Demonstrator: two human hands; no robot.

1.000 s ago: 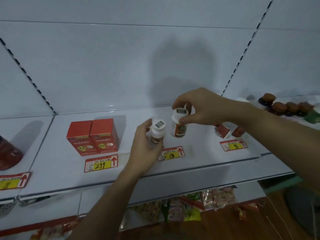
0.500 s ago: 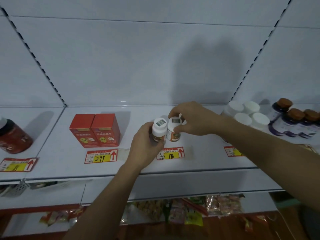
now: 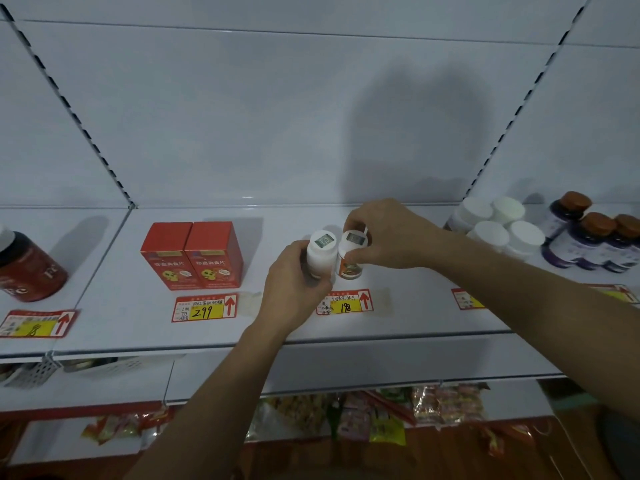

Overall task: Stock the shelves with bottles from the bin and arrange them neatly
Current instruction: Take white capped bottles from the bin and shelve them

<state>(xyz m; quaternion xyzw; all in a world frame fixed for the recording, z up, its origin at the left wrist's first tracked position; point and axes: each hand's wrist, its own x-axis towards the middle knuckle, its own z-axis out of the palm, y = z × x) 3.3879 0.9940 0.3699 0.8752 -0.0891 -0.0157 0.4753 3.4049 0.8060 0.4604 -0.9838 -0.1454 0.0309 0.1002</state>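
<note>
now both hands [image 3: 346, 265] have brought the two bottles [image 3: 334, 252] together, touching.

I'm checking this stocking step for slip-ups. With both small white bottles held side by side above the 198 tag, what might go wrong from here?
1. The left hand and right hand hold the left bottle and right bottle touching; releasing one carelessly may tip the other.
2. The right bottle shows its orange label, the left only white, so the facings may end up mismatched.
3. The right forearm passes close to the white-capped jars; pulling back could nudge them.
</note>
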